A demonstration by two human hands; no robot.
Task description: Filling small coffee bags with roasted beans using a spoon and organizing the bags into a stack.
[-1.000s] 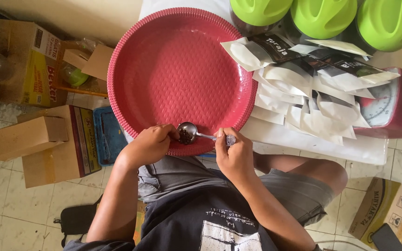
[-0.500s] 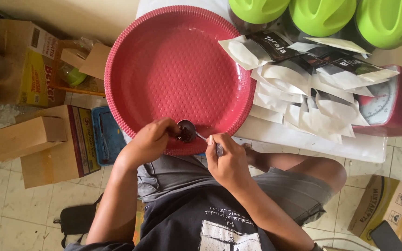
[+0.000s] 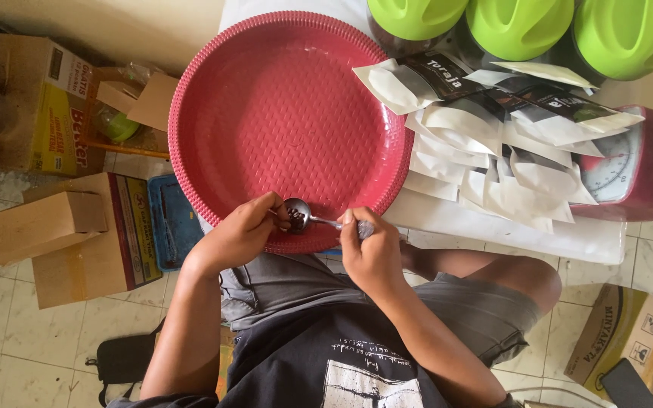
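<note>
A big round red tray (image 3: 289, 106) with a dimpled floor lies in front of me. My right hand (image 3: 369, 253) holds the handle of a metal spoon (image 3: 298, 214) whose bowl rests at the tray's near rim with a few dark beans in it. My left hand (image 3: 242, 231) is at the spoon's bowl, fingertips touching the beans. Whether the left fingers pinch a bean is hidden.
A heap of white and black pouches (image 3: 493, 143) lies right of the tray. Three green lids (image 3: 519, 26) top jars behind. A red kitchen scale (image 3: 636, 177) stands far right. Cardboard boxes (image 3: 54, 227) and a blue tray (image 3: 175, 219) sit on the tiled floor at left.
My right hand swung the spoon handle back to the right and slightly up. The left fingers stayed at the spoon bowl, and the bean pile looks smaller.
</note>
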